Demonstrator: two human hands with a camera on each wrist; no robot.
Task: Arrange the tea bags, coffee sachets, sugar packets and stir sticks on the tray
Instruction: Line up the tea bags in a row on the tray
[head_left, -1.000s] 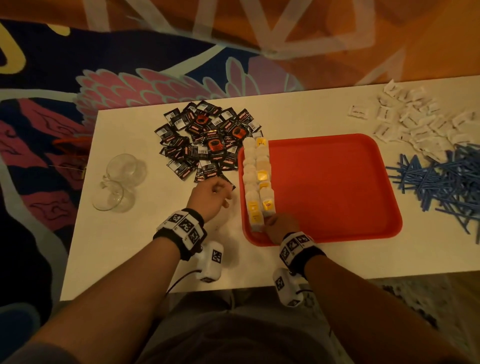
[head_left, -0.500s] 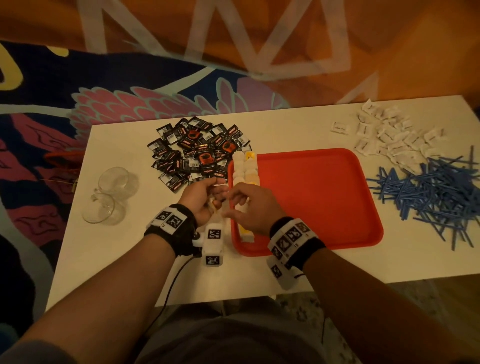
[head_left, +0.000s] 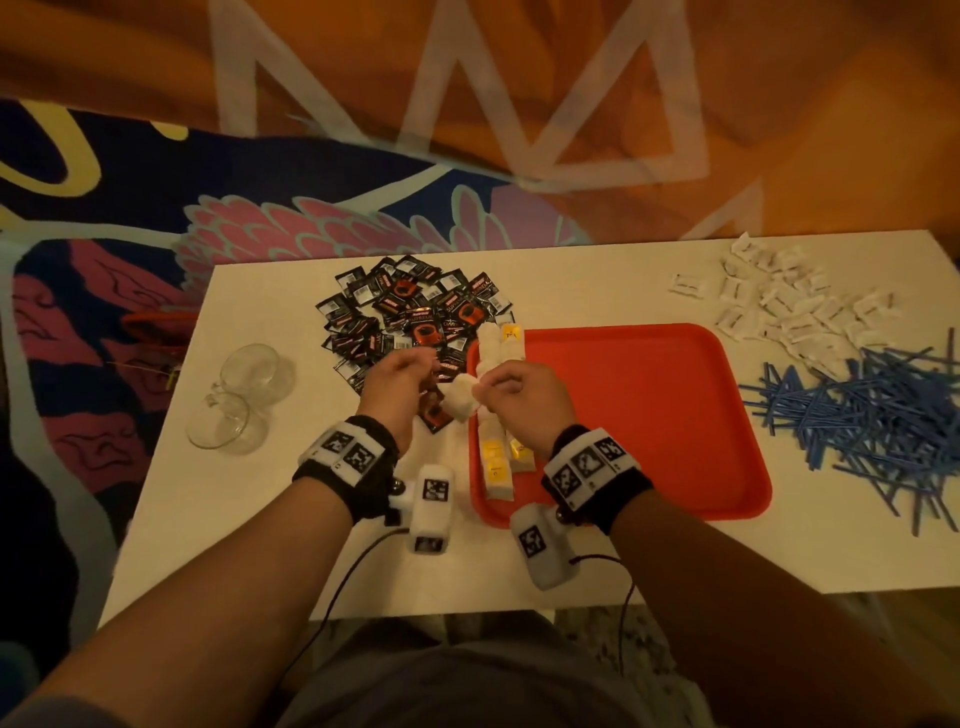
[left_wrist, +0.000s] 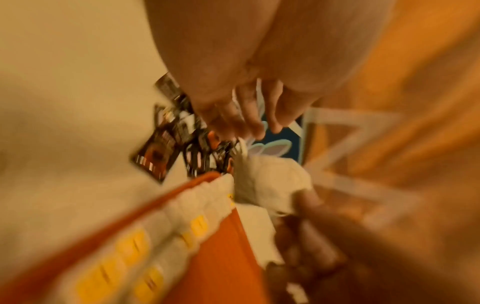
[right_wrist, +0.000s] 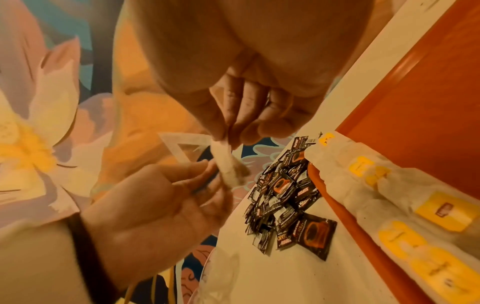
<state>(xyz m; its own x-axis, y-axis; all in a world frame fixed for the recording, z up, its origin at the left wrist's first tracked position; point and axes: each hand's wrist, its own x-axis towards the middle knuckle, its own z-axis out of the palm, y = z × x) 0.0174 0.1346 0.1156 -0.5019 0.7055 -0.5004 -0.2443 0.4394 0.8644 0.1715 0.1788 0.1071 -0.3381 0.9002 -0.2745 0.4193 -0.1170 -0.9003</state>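
Observation:
I hold a white tea bag (head_left: 460, 402) between both hands just above the left rim of the red tray (head_left: 649, 415). My right hand (head_left: 485, 382) pinches one end of the tea bag (right_wrist: 227, 162), and my left hand (head_left: 431, 366) pinches the other end. The left wrist view is blurred but shows the tea bag (left_wrist: 267, 181) below my left fingertips (left_wrist: 249, 127). Two rows of tea bags (head_left: 498, 462) with yellow tags lie along the tray's left side. Black coffee sachets (head_left: 410, 312) are heaped left of the tray. White sugar packets (head_left: 779, 301) and blue stir sticks (head_left: 857, 415) lie to the right.
Two glass cups (head_left: 244, 400) stand near the left edge of the white table (head_left: 571, 291). One coffee sachet (head_left: 434, 415) lies apart, under my hands. Most of the tray floor is bare red. A patterned carpet surrounds the table.
My right hand left the near end of the tea bag rows and met my left hand. Both hands lifted off the table, and a tea bag is now held between them.

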